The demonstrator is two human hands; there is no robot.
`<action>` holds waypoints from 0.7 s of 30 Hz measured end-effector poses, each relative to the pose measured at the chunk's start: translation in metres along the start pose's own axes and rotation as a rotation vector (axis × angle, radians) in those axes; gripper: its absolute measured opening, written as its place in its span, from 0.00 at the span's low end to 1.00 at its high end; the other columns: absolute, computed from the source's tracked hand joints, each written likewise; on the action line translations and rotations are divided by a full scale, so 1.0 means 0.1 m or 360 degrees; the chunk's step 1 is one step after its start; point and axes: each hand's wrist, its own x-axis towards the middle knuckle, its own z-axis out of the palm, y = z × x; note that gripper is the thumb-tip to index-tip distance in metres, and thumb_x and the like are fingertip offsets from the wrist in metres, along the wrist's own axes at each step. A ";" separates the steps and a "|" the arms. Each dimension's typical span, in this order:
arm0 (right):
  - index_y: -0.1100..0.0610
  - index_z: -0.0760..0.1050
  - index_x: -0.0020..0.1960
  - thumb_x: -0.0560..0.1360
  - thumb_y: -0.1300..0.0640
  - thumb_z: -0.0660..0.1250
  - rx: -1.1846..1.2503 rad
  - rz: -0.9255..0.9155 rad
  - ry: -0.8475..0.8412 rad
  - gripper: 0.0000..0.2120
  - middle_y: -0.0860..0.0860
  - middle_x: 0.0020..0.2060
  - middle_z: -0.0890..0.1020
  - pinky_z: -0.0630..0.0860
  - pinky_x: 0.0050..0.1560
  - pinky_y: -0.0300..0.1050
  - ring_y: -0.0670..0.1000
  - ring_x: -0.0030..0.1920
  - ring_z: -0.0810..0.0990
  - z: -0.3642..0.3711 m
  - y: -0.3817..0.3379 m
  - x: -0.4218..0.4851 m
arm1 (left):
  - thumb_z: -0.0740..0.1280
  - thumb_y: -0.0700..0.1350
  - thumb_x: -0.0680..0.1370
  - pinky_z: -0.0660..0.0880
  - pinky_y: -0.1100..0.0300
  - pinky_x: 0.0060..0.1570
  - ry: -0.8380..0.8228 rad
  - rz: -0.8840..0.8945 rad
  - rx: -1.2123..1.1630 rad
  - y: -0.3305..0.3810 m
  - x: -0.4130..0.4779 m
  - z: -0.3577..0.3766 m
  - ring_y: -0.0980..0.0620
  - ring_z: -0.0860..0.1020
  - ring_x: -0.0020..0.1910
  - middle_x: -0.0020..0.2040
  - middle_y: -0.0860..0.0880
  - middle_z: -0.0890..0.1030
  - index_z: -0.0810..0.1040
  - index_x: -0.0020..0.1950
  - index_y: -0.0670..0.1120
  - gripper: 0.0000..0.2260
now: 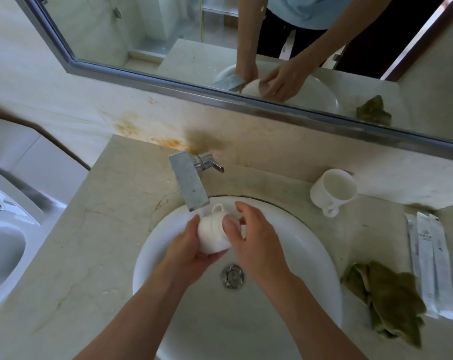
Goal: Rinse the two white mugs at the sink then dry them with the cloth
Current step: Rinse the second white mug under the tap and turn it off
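Two mugs: I see one over the basin in both hands, the other on the counter.
Mirror (168,35): runs along the back wall; in it I can see the hands and the mug reflected.
Counter (103,229): pale stone, with rusty stains on the wall just behind the tap.
Sink (311,255): round white basin set into the counter, drain (233,276) near its middle.
Cloth (386,294): green, crumpled, lying on the counter right of the basin, touching its rim.
Packets (430,261): long white sachets side by side, just right of the cloth.
Tap (189,181): flat metal spout reaching out over the basin's far edge; I can't tell if water is running.
Left hand (186,253): I've got it wrapped under and around the held mug (212,235), grasping it.
Right hand (251,237): thumb on the mug's side, fingers curled over its rim end, gripping too.
Held mug: tipped on its side just below the spout, handle pointing away from me.
Second mug (333,192): upright on the counter behind the basin to the right, handle toward me, well apart from the hands.
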 end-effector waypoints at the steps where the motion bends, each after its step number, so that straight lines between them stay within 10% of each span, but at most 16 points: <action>1: 0.51 0.72 0.75 0.84 0.42 0.63 0.0064 0.0020 -0.0037 0.24 0.47 0.68 0.79 0.80 0.62 0.47 0.48 0.64 0.80 -0.01 -0.02 0.05 | 0.66 0.52 0.86 0.84 0.36 0.52 -0.0002 0.0000 -0.0014 0.06 0.01 0.00 0.37 0.87 0.56 0.56 0.38 0.89 0.80 0.65 0.44 0.14; 15: 0.46 0.72 0.72 0.73 0.51 0.80 0.0385 0.0141 -0.0575 0.31 0.41 0.65 0.80 0.83 0.60 0.49 0.44 0.62 0.82 -0.12 0.06 0.27 | 0.58 0.45 0.89 0.81 0.48 0.58 -0.0181 0.0441 0.0601 0.23 0.07 -0.12 0.47 0.84 0.53 0.56 0.43 0.84 0.79 0.67 0.40 0.14; 21: 0.51 0.78 0.70 0.80 0.50 0.73 0.0344 0.0097 -0.0418 0.19 0.43 0.64 0.83 0.76 0.55 0.33 0.42 0.60 0.83 -0.26 0.02 0.53 | 0.60 0.53 0.88 0.79 0.52 0.53 -0.0230 0.0696 0.0968 0.17 0.02 -0.15 0.51 0.83 0.49 0.50 0.46 0.88 0.85 0.55 0.47 0.17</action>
